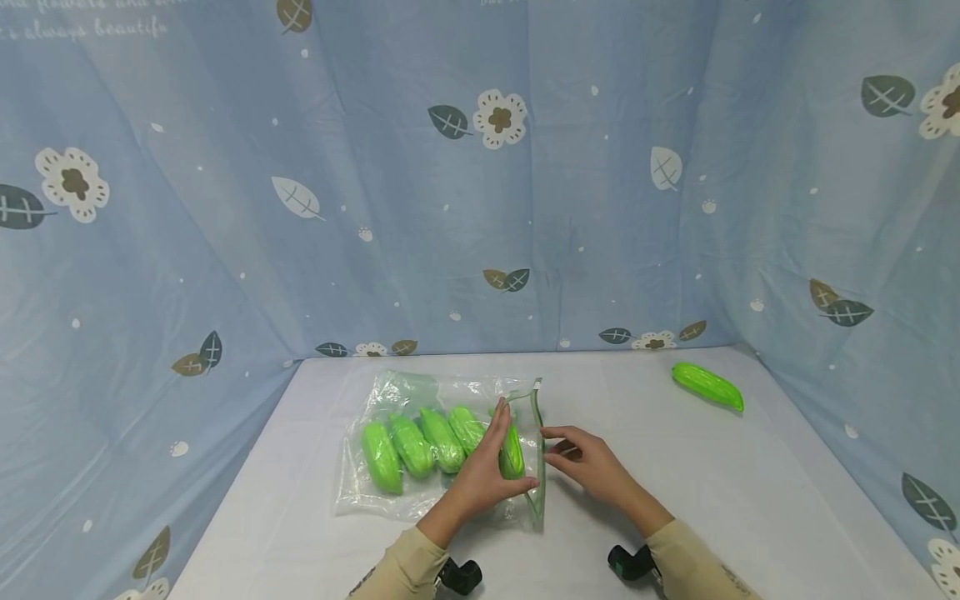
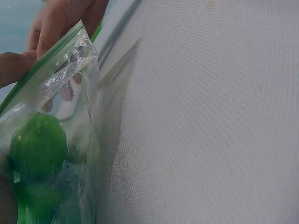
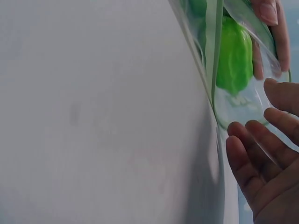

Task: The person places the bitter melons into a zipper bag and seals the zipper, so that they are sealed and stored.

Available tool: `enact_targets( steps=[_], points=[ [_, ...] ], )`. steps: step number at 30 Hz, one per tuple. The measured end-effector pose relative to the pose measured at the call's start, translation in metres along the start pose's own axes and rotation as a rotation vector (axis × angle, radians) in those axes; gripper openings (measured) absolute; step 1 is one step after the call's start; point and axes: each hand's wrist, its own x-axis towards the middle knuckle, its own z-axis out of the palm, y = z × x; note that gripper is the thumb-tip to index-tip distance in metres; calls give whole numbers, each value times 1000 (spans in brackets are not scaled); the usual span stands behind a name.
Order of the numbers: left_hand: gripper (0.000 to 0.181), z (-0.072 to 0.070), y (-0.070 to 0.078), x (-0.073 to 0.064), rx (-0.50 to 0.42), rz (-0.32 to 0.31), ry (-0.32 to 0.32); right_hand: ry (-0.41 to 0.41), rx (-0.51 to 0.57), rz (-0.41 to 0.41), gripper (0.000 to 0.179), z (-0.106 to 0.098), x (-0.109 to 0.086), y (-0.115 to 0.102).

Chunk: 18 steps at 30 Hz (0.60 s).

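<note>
A clear zip bag point(image 1: 450, 385) with a green-edged mouth lies on the table and holds several bright green, ridged, cucumber-shaped vegetables point(image 1: 382, 457). One such vegetable point(image 3: 233, 56) lies just inside the mouth, which gapes in the right wrist view. My left hand point(image 1: 480, 473) rests over the bag, its straight fingers and thumb spread wide apart at the mouth. In the left wrist view its thumb point(image 2: 16, 67) touches the green edge. My right hand point(image 1: 592, 467) is at the right side of the mouth, fingers loosely bent and nothing between them.
Another green vegetable point(image 1: 707, 386) lies alone at the table's back right. A white cloth covers the table point(image 1: 750, 500). Blue printed curtain point(image 1: 570, 208) encloses the back and sides. Black devices point(image 1: 630, 563) are worn at both wrists.
</note>
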Motion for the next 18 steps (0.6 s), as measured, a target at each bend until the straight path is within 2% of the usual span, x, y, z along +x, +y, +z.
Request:
enact_targets(
  steps=[7,18],
  points=[
    [118,0,2,-1,0,-21,-6,27,-54,7,43,-15,-8,7],
    [119,0,3,-1,7,-25,-1,81,-105,41,40,-41,-20,31]
  ],
)
